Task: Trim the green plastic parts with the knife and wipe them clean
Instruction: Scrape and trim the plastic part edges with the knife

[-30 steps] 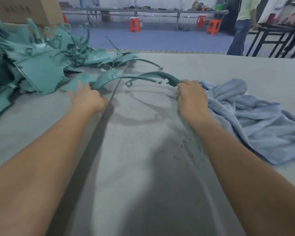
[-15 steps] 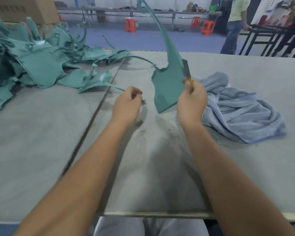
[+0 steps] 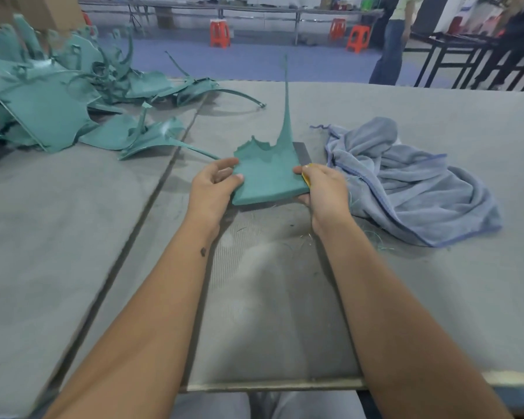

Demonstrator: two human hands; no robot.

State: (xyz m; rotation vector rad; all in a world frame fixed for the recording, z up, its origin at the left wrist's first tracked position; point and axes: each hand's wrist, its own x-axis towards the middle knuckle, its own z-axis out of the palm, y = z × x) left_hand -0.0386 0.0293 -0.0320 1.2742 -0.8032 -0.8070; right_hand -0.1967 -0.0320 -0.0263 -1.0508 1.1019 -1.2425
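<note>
A green plastic part [image 3: 266, 179] with a broad flat base and a long thin spike pointing up lies tilted over the grey table [image 3: 73, 237]. My left hand [image 3: 212, 189] grips its left edge between thumb and fingers. My right hand [image 3: 324, 192] grips the right edge together with a knife [image 3: 305, 176]; its yellow handle shows at the fingers and the dark blade pokes out behind the part. A blue-grey towel [image 3: 406, 182] lies crumpled just right of my right hand.
A large pile of green plastic parts [image 3: 52, 98] covers the table's far left, with loose pieces reaching toward the middle. Thin green shavings lie near the towel. A seam [image 3: 152, 201] runs across the table. A person [image 3: 390, 43] and orange stools [image 3: 220, 33] are beyond the far edge.
The green part went from upright in my right hand to tilted low over the table, nearer me. My left hand moved right and took hold of its left edge.
</note>
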